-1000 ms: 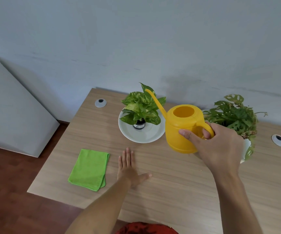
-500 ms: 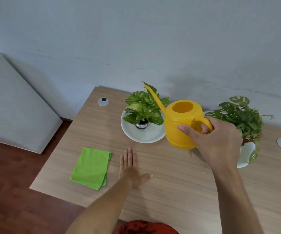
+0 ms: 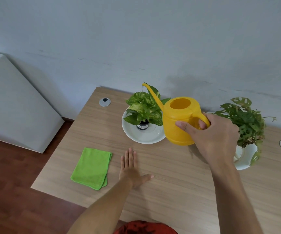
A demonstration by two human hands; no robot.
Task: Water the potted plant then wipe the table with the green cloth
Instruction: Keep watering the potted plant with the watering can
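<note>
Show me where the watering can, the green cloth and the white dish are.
watering can (image 3: 180, 130): head view, yellow body.
green cloth (image 3: 91, 168): head view, middle of the fold.
white dish (image 3: 144, 136): head view, bare front.

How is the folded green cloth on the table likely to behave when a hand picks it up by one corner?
The green cloth looks soft and thin, so it would probably hang limp. It lies folded in layers, which would likely fall open. It seems light, and its fuzzy surface should not slip from fingers.
</note>
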